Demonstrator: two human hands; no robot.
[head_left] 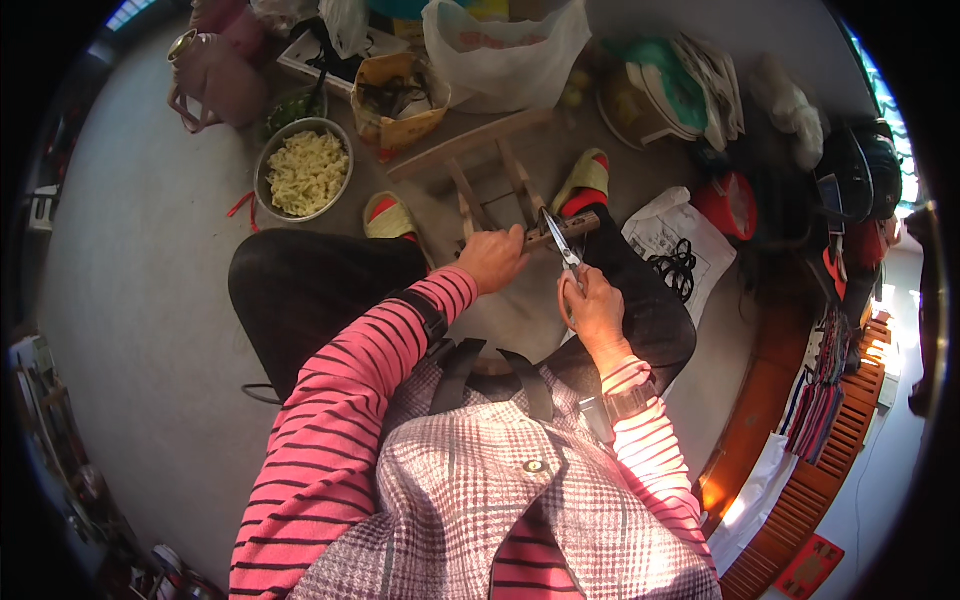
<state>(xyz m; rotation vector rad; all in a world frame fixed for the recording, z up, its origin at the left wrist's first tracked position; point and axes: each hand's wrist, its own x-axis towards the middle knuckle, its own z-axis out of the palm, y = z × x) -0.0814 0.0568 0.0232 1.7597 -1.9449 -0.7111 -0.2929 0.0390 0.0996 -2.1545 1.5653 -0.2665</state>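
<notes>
Between my feet stands a small wooden frame (470, 145), with a long far bar, two uprights and a shorter near bar. My left hand (492, 260) is closed at the left end of that near bar, thumb along the top; its fingertips are partly hidden. In my right hand (598, 308) is a pair of scissors (562, 243), my fingers through the orange-brown handles. Their metal blades point up and left, over the near bar. Whether the blades touch anything there I cannot make out.
A metal bowl of pale chopped food (307, 172) sits far left, near a pinkish jug (215, 85). Beyond the frame are a yellow box (400, 125) and a white plastic bag (510, 60). Black cord loops (676, 268) lie on a paper sheet (712, 245) by my right knee.
</notes>
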